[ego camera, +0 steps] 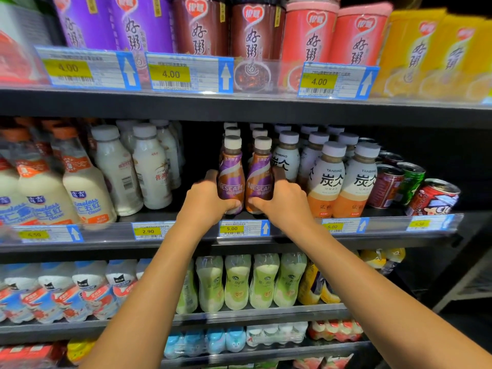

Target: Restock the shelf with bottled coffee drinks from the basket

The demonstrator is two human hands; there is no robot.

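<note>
Bare forearms reach to the middle shelf (183,214), where the left grip (210,201) is curled round the left bottle (231,179) and the right grip (283,201) round the right bottle (260,179), both upright at the front edge. Behind the grips, two rows of matching coffee bottles run back. The basket is out of view, so what remains cannot be judged. The bottles are waisted plastic with glossy purple-brown sleeves and pale caps.

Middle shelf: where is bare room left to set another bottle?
A dark gap between the milk bottles and the left hand. Right of the Nescafe bottles, Tanbing bottles and cans pack tight.
</note>
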